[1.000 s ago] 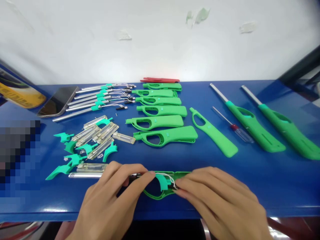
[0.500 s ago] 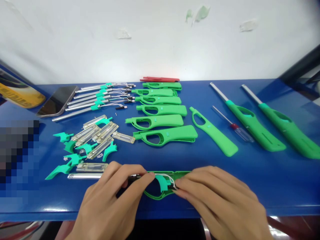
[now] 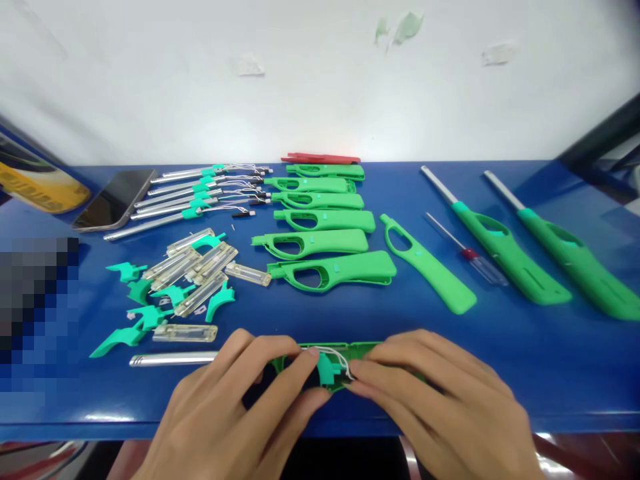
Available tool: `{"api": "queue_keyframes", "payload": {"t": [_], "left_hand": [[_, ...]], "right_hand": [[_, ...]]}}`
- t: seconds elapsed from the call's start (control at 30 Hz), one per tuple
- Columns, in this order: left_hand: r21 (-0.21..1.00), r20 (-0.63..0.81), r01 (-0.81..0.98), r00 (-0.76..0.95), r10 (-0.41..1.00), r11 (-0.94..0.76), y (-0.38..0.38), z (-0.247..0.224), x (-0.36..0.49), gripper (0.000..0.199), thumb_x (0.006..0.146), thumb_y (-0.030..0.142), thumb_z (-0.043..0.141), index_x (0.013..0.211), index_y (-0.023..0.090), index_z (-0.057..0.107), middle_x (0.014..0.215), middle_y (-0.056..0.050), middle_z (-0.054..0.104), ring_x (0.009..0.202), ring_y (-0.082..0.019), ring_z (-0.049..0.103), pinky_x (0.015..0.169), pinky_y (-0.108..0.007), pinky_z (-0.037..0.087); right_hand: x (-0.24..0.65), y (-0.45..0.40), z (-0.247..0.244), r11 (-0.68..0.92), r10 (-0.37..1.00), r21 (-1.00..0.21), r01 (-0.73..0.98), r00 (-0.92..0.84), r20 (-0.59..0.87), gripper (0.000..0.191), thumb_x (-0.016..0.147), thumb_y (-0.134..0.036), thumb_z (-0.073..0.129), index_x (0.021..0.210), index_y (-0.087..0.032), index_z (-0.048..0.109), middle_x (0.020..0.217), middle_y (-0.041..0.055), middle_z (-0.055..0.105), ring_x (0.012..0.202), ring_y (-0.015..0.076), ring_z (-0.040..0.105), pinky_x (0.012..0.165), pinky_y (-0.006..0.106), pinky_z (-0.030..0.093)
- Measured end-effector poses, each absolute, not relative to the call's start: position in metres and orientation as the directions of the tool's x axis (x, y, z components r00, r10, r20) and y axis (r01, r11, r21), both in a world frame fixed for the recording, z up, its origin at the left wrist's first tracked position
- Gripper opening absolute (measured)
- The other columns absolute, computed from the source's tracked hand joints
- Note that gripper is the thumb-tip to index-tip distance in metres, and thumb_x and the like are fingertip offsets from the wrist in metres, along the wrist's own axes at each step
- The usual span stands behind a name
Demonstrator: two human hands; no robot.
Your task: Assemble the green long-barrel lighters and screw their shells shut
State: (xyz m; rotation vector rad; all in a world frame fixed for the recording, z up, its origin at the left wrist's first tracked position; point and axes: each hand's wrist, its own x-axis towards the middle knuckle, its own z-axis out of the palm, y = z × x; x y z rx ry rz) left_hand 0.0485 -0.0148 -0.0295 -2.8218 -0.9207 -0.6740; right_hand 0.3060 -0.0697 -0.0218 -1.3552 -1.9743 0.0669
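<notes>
Both hands are pressing on 1 open green lighter shell (image 3: 360,348) lying at the table's (image 3: 550,360) near edge. The left hand (image 3: 235,413) is pinching its front end, the metal tube (image 3: 173,359) sticking out leftward beyond it. The right hand (image 3: 445,407), fingers curled, is gripping the shell's rear, its fingertips beside the teal trigger (image 3: 327,369) and white wire (image 3: 336,353).
</notes>
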Motion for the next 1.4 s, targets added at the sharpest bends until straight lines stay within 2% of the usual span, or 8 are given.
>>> {"api": "queue_keyframes", "payload": {"t": [0.2, 0.37, 0.47, 0.6, 0.77, 1.03, 1.2, 1.4], "left_hand": [[0.099, 0.403, 0.592, 0.711, 0.576, -0.800, -0.019, -0.031, 0.048, 0.029, 0.114, 0.030, 0.057, 0.141, 0.027, 0.069, 0.116, -0.002, 0.077, 0.103, -0.017, 0.074, 0.102, -0.033, 0.058], [0.189, 0.402, 0.590, 0.683, 0.610, -0.785, -0.023, -0.033, 0.052, 0.031, 0.114, 0.026, 0.057, 0.143, 0.026, 0.068, 0.112, -0.003, 0.076, 0.095, -0.015, 0.075, 0.081, -0.026, 0.060], [0.203, 0.419, 0.566, 0.688, 0.593, -0.799, -0.023, -0.033, 0.054, 0.027, 0.113, 0.024, 0.059, 0.138, 0.023, 0.068, 0.107, -0.002, 0.075, 0.087, -0.013, 0.074, 0.076, -0.025, 0.059], [0.181, 0.435, 0.588, 0.671, 0.600, -0.789, -0.024, -0.034, 0.054, 0.029, 0.113, 0.026, 0.060, 0.141, 0.023, 0.067, 0.113, -0.002, 0.076, 0.096, -0.015, 0.076, 0.081, -0.027, 0.058], [0.190, 0.461, 0.563, 0.672, 0.580, -0.804, -0.023, -0.036, 0.054, 0.028, 0.112, 0.022, 0.065, 0.141, 0.021, 0.068, 0.114, -0.001, 0.075, 0.103, -0.012, 0.073, 0.092, -0.025, 0.054], [0.181, 0.501, 0.559, 0.656, 0.565, -0.809, -0.024, -0.038, 0.053, 0.029, 0.110, 0.018, 0.069, 0.139, 0.017, 0.069, 0.117, -0.001, 0.077, 0.111, -0.012, 0.071, 0.112, -0.027, 0.049], [0.171, 0.500, 0.558, 0.661, 0.559, -0.812, -0.024, -0.040, 0.050, 0.031, 0.110, 0.021, 0.068, 0.141, 0.018, 0.068, 0.117, -0.001, 0.077, 0.110, -0.013, 0.072, 0.111, -0.027, 0.051], [0.191, 0.511, 0.553, 0.650, 0.563, -0.811, -0.024, -0.037, 0.054, 0.028, 0.111, 0.020, 0.068, 0.139, 0.015, 0.069, 0.115, -0.003, 0.076, 0.108, -0.012, 0.070, 0.110, -0.027, 0.050]], "right_hand": [[0.305, -0.068, -0.022, 0.434, 0.829, -0.435, 0.789, -0.161, 0.535, 0.033, 0.117, -0.035, 0.055, 0.096, -0.027, 0.080, 0.090, -0.0081, 0.080, 0.076, 0.0084, 0.072, 0.078, 0.022, 0.056], [0.301, -0.067, -0.021, 0.453, 0.814, -0.431, 0.781, -0.166, 0.556, 0.037, 0.118, -0.035, 0.053, 0.094, -0.027, 0.079, 0.088, -0.0091, 0.080, 0.075, 0.0075, 0.072, 0.079, 0.021, 0.056], [0.302, -0.067, -0.020, 0.452, 0.813, -0.425, 0.784, -0.166, 0.558, 0.039, 0.119, -0.034, 0.051, 0.093, -0.027, 0.078, 0.090, -0.0107, 0.081, 0.078, 0.0065, 0.073, 0.082, 0.020, 0.056], [0.309, -0.073, -0.024, 0.471, 0.831, -0.388, 0.792, -0.251, 0.497, 0.030, 0.118, -0.032, 0.053, 0.106, -0.028, 0.080, 0.102, -0.0117, 0.084, 0.089, 0.0076, 0.075, 0.093, 0.019, 0.056], [0.315, -0.081, -0.029, 0.471, 0.837, -0.389, 0.792, -0.261, 0.481, 0.020, 0.112, -0.025, 0.061, 0.119, -0.026, 0.080, 0.112, -0.0061, 0.084, 0.102, 0.0113, 0.075, 0.100, 0.017, 0.058], [0.308, -0.078, -0.025, 0.482, 0.831, -0.451, 0.751, -0.230, 0.506, 0.021, 0.109, -0.026, 0.061, 0.110, -0.023, 0.082, 0.104, 0.0017, 0.085, 0.097, 0.0170, 0.080, 0.089, 0.022, 0.065], [0.297, -0.076, -0.022, 0.445, 0.835, -0.572, 0.688, -0.088, 0.544, 0.022, 0.109, -0.033, 0.063, 0.103, -0.023, 0.082, 0.094, 0.0026, 0.085, 0.090, 0.0184, 0.081, 0.081, 0.023, 0.067], [0.296, -0.073, -0.020, 0.457, 0.835, -0.617, 0.641, -0.072, 0.545, 0.025, 0.106, -0.043, 0.068, 0.100, -0.024, 0.083, 0.090, 0.0037, 0.084, 0.082, 0.0207, 0.082, 0.080, 0.028, 0.068]]}}
